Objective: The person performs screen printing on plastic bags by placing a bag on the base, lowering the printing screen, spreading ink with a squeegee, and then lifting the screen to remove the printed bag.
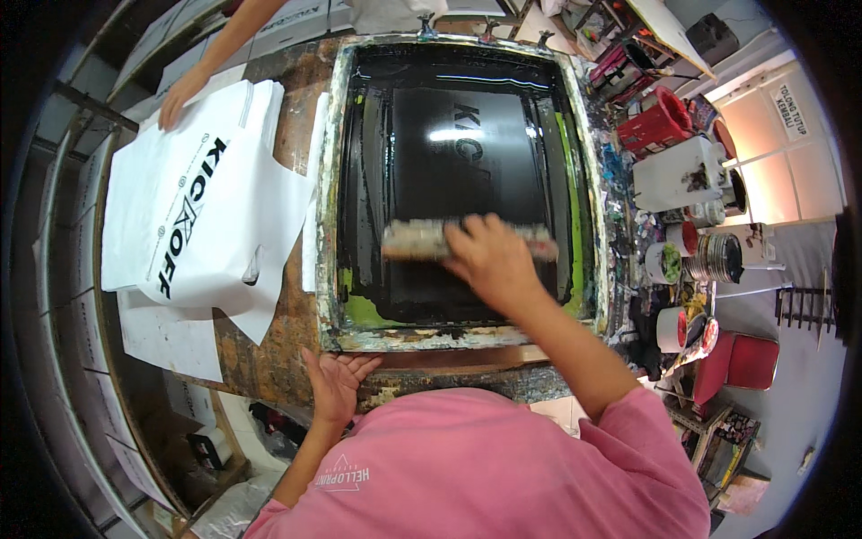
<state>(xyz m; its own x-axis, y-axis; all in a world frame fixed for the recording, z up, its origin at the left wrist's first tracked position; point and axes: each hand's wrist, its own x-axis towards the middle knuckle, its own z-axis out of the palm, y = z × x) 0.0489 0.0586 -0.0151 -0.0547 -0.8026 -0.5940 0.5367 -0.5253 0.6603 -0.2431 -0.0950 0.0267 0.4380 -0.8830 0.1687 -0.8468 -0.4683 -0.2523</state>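
My right hand (494, 265) is closed over a long squeegee (413, 241), which lies crosswise on a screen-printing frame (330, 225). Motion blurs the squeegee and the fingers slightly. Black ink (431, 193) coats the mesh, with dark lettering showing near the far middle and green strips along the sides. My left hand (337, 382) rests palm up at the frame's near left corner, its fingers stretched out along the lower edge. Whether those fingers bear any of the frame's weight, I cannot tell.
Left of the frame lies a stack of white printed sheets or bags (148, 207), touched by another person's hand (182, 97). Clamps (488, 31) line the frame's far edge. Ink tubs and a red bucket (655, 124) crowd the right; a red chair (750, 361) stands beyond.
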